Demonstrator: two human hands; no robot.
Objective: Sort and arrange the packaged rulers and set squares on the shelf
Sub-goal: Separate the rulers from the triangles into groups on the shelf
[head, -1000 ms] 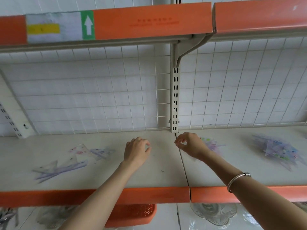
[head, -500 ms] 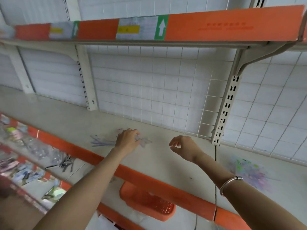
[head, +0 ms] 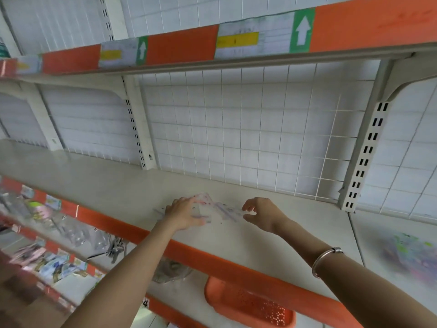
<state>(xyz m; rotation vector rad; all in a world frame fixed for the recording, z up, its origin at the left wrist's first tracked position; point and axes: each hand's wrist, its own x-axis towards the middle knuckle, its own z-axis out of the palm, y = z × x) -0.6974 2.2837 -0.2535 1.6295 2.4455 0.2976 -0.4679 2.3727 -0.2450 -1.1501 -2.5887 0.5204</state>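
Sorting appears barely begun: left hand (head: 186,215) presses flat on packaged set squares (head: 209,202) at the middle of the shelf (head: 236,247); right hand (head: 262,215) hovers spread, empty; right-end pile (head: 412,255) looks unsorted.

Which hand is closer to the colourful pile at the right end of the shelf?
Right. The right hand is left of the pile; the left hand is farther left, resting on clear packets.

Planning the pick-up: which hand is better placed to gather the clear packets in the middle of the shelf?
Left, probably. The left hand lies on the clear packets, fingers over them. The right hand is at their right end, fingers loosely curled; whether it touches them is unclear.
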